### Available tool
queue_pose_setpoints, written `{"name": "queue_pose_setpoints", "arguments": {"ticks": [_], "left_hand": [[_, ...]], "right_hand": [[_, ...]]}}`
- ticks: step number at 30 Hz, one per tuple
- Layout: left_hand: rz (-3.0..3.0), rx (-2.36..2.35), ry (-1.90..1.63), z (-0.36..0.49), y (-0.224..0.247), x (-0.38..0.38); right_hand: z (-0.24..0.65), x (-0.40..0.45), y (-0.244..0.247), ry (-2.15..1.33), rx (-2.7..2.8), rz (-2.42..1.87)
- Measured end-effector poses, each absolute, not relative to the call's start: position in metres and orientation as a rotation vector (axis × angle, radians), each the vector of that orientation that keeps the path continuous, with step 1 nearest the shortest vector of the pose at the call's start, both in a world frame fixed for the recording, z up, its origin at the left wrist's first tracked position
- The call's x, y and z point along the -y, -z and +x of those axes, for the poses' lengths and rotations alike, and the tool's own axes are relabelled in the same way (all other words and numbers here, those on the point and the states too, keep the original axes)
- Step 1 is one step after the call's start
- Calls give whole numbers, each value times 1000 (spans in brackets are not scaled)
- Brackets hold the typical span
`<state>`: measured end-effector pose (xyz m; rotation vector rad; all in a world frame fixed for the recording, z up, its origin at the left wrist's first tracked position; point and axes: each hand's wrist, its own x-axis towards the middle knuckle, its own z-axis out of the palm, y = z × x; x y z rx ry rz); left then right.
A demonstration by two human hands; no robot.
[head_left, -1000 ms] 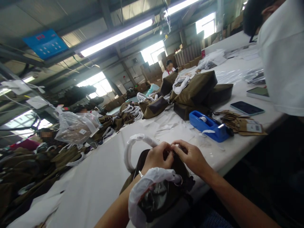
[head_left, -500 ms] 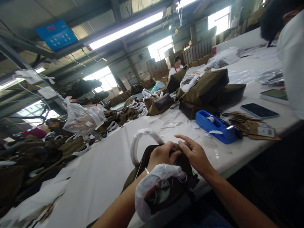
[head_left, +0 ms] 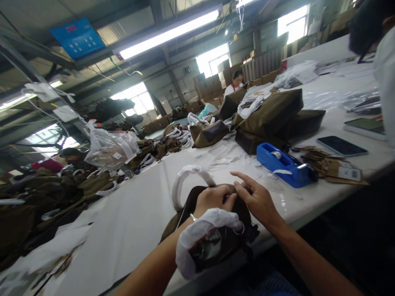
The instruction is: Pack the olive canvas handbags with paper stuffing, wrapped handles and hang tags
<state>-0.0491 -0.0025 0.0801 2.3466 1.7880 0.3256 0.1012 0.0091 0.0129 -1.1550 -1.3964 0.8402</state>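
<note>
A dark olive handbag (head_left: 243, 209) lies on the table right in front of me, its two handles wrapped in white paper. One wrapped handle (head_left: 185, 242) arches over my left forearm; the other wrapped handle (head_left: 177, 185) stands up on the far side. My left hand (head_left: 212, 200) reaches between them with fingers curled closed on the bag's top, and what lies under the fingertips is hidden. At the bag's right end is my right hand (head_left: 259, 201), its index finger stretched out and the fingers apart, touching or close to the bag's edge.
A blue tape dispenser (head_left: 282, 166), brown paper tags (head_left: 333, 166) and a phone (head_left: 342, 146) lie to the right. Finished-looking olive bags (head_left: 271, 113) stand beyond. More bags (head_left: 55, 205) are heaped at left. A co-worker in a white sleeve (head_left: 385, 78) sits at right.
The view has shifted slightly, so the surroundings sit a little further right. Both hands stay at the bag's top with only small finger movement.
</note>
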Motion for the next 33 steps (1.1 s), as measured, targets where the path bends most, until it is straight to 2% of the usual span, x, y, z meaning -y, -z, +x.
{"name": "queue_pose_setpoints", "arguments": {"ticks": [6,11,17,23,27,33], "left_hand": [[2278,-1610,-262,-79,-97,7],[2157,-1780,-201,-110,-120,33],[1867,-1938,-593,-169,-136,47],[1527,-1896,-779,-221,-101,45],[1372,-1838,-925,-225,-75,50],[1274,-1728,-1046,-216,-68,66]], "right_hand": [[121,-16,-17,-697,1503,-1229],[148,-25,-17,-573,1508,-1345],[176,-41,-11,-511,1503,-1457],[168,-54,-8,-494,1540,-1361],[158,-58,-5,-588,1460,-1333],[164,-56,-7,-610,1364,-1365]]}}
